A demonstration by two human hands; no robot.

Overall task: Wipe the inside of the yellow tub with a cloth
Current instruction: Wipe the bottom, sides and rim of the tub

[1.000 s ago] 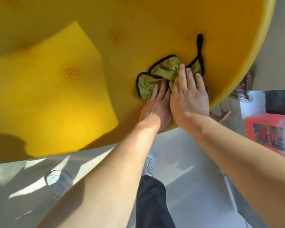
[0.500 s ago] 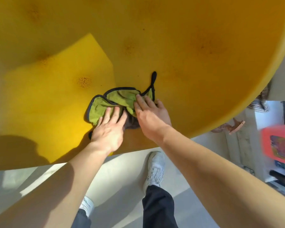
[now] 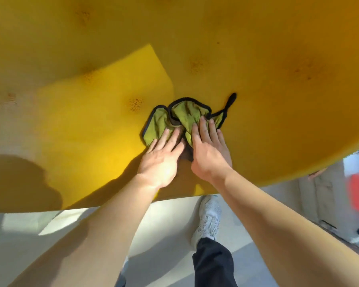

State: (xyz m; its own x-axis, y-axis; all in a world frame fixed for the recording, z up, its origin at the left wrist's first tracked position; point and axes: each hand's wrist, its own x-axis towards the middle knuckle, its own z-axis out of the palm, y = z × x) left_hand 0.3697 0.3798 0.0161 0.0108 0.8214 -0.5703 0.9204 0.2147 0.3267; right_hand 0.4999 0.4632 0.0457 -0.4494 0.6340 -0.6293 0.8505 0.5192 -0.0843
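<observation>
Both the left hand (image 3: 161, 160) and right hand (image 3: 208, 156), fingers flat and gripping nothing, pressed the bunched green cloth (image 3: 180, 121) against the yellow tub (image 3: 257, 59) inner wall near its lower rim; even pressure toward the brown speckled stain (image 3: 135, 104) beside it would serve best.

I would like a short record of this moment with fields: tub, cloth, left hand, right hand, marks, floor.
tub: yellow tub, inside facing the camera
cloth: green cloth, black edging, bunched, pressed on the tub
left hand: left hand flat, fingers on the cloth
right hand: right hand flat, fingers on the cloth
marks: brown speckled spots left of the cloth
floor: white shoe below the tub
</observation>
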